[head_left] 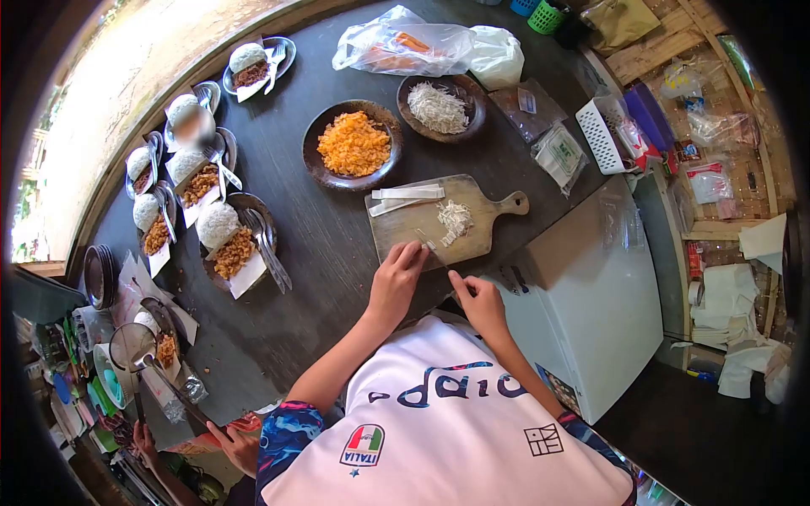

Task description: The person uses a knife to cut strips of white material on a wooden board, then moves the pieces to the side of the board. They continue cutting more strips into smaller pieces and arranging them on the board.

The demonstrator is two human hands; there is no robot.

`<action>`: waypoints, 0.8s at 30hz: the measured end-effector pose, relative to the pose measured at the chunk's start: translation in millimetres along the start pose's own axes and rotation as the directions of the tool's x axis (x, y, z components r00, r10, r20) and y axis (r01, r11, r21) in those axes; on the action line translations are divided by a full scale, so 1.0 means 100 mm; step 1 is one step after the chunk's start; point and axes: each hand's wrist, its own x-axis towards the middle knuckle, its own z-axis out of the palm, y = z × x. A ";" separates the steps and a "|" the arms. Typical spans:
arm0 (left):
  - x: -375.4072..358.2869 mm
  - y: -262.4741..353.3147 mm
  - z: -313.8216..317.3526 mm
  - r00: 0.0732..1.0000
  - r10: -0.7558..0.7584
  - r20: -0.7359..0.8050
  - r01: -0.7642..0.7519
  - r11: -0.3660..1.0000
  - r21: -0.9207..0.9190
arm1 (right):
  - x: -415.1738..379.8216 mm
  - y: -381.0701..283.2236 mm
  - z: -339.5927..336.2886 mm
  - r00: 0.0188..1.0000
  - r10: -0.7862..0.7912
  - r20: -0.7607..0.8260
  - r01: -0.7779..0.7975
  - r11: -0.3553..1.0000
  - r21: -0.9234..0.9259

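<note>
One pinched left hand (pixel 395 285) steadied small white strips (pixel 431 244) while the closed right hand (pixel 483 307) gripped a thin knife (pixel 445 261), further slicing seemingly needing tucked fingertips.

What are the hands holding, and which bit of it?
The right hand seems to hold a thin knife by its handle end, hidden in the fist. Whether the left hand pinches anything can't be told.

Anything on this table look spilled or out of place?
Nothing stands out: the orange food sits inside its bowl, and the chopped white pieces lie on the cutting board. A blur hides part of one rice plate.
</note>
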 end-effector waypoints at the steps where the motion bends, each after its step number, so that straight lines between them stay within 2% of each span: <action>1: 0.02 0.00 -0.01 1.000 -0.003 -0.004 0.003 1.000 0.001 | -0.01 0.01 0.00 1.000 -0.005 -0.008 0.005 1.000 -0.003; 10: 0.00 0.01 0.01 1.000 -0.026 -0.001 0.026 0.999 -0.035 | 0.05 0.01 0.04 0.999 0.035 0.006 -0.035 0.999 -0.006; 13: 0.01 0.02 -0.02 0.999 -0.032 -0.028 0.030 0.998 -0.061 | -0.03 0.12 0.02 0.997 -0.059 -0.044 0.060 0.998 0.016; 14: 0.00 0.03 -0.02 0.998 -0.042 -0.036 0.040 0.998 -0.057 | -0.06 0.15 0.00 1.000 0.000 -0.013 -0.001 1.000 -0.010; 24: 0.01 0.06 -0.03 0.997 -0.068 -0.038 0.065 0.994 -0.091 | -0.06 0.11 0.01 0.997 -0.066 -0.035 0.066 0.998 0.000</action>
